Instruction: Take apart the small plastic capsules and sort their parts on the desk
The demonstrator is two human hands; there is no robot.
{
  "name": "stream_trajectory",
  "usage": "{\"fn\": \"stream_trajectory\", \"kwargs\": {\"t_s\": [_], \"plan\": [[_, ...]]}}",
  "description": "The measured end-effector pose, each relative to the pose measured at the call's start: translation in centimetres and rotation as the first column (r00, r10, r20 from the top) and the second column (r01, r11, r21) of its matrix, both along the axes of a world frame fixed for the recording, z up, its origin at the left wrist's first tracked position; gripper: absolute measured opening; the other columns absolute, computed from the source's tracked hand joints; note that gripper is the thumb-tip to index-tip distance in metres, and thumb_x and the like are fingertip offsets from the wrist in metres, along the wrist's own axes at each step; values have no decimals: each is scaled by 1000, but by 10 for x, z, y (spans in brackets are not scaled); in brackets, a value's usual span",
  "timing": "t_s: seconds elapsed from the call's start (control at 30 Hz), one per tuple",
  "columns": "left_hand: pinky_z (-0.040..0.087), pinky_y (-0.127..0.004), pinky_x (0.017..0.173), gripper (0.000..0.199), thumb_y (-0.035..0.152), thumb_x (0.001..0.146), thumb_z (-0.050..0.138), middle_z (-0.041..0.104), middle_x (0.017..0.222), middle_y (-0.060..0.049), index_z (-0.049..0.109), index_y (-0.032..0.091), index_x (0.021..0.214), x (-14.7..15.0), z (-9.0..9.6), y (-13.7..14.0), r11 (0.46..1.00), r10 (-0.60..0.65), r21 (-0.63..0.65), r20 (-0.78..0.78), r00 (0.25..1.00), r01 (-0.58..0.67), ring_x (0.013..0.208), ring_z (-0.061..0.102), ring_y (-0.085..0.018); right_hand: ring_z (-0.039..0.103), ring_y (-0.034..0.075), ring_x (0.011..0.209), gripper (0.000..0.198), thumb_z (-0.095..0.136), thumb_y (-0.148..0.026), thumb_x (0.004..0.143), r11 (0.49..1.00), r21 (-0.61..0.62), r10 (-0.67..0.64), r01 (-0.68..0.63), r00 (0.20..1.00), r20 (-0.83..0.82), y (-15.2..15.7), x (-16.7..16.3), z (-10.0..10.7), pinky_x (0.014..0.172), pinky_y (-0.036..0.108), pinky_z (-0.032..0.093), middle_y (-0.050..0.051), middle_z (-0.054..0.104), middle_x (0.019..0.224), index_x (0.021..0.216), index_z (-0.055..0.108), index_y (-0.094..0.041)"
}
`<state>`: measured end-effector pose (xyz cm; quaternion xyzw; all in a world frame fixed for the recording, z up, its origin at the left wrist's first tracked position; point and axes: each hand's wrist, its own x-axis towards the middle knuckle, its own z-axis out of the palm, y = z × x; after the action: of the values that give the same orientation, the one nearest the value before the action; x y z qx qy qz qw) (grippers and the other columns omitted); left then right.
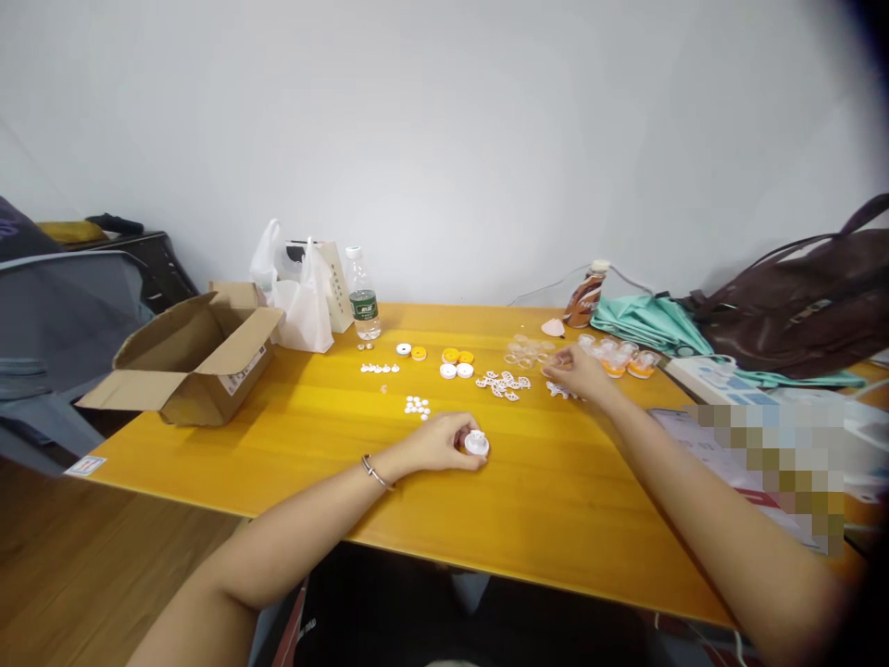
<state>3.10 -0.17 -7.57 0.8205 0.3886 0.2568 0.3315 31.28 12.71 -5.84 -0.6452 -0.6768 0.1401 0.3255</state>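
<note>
My left hand [448, 442] is closed around the edge of a small white round plastic part [476, 443] with a raised middle, held at the table top. Farther off to the right, my right hand [576, 372] has its fingers pinched together beside clear plastic rings [526, 352]; what lies between the fingertips is hidden. White flat openwork pieces [504, 384] lie just left of that hand, and more white pieces [559, 390] show under it. White and yellow discs [457, 356], small white caps [417, 406] and small white pegged parts [380, 369] are laid out in groups.
An open cardboard box [201, 357] stands at the left, near a white plastic bag [302, 310] and a water bottle [363, 296]. Clear-topped orange assemblies [615, 356], a brown drink bottle [587, 295], teal cloth [645, 324] and a dark bag [792, 287] are at the right.
</note>
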Motion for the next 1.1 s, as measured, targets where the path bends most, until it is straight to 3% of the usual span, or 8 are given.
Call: {"fn": "stream_trajectory", "kwargs": {"t_s": [0.3,0.47,0.6,0.7,0.77,0.83,0.93,1.1], "plan": [[36,-19,59,32,38,68,65,57,78,-1,58,15,89,0,-3,2,999,32,36,3,999,-32,66,48,-10,56,16,63,46,62,-35,65,999,38,-3,3,1000,-20,9,-7,-14,55,27,44,6,58,80,102,45,-14],[35,-19,58,34,40,68,65,56,77,0,58,15,90,0,-4,2,998,28,54,23,999,-29,66,47,-10,53,15,62,44,62,-33,64,997,69,-24,25,1000,-9,12,-8,-17,59,29,43,4,55,77,100,44,-14],[35,-19,57,35,41,68,66,54,76,1,57,15,90,0,-3,2,998,32,50,26,999,-33,65,46,-9,50,16,67,37,59,-34,67,966,251,-74,69,997,11,1,-19,-5,65,31,43,6,52,86,96,45,-16],[34,-19,56,35,41,68,65,53,75,1,57,15,89,1,-3,2,998,21,58,36,999,-23,64,45,-9,49,15,68,26,52,-36,76,930,354,116,-100,993,-24,-34,-38,6,64,29,43,5,51,82,93,46,-17],[34,-18,56,35,42,68,65,52,73,1,56,15,89,1,-4,2,998,24,61,41,999,-27,62,44,-8,49,14,64,21,46,-37,81,902,245,374,-357,927,-24,-66,-55,9,60,27,42,3,52,75,90,48,-18],[34,-18,55,35,42,68,65,51,71,2,56,15,88,1,-5,2,997,32,67,38,999,-35,61,43,-8,50,14,65,22,46,-38,83,822,137,560,-552,828,-21,-95,-70,6,60,26,43,2,54,76,91,50,-18],[33,-18,54,31,40,69,64,50,69,2,56,15,85,1,-5,2,996,35,85,31,999,-37,60,42,-8,51,14,69,25,56,-38,78,774,101,628,-625,778,7,-121,-86,-5,63,27,44,2,54,77,94,52,-19],[32,-18,53,23,35,71,62,46,65,4,52,14,74,1,0,-1,995,46,89,24,999,-48,58,41,-7,53,16,75,11,45,-27,85,715,150,683,-683,728,63,-128,-94,-17,70,30,45,5,54,82,86,53,-19]]}}
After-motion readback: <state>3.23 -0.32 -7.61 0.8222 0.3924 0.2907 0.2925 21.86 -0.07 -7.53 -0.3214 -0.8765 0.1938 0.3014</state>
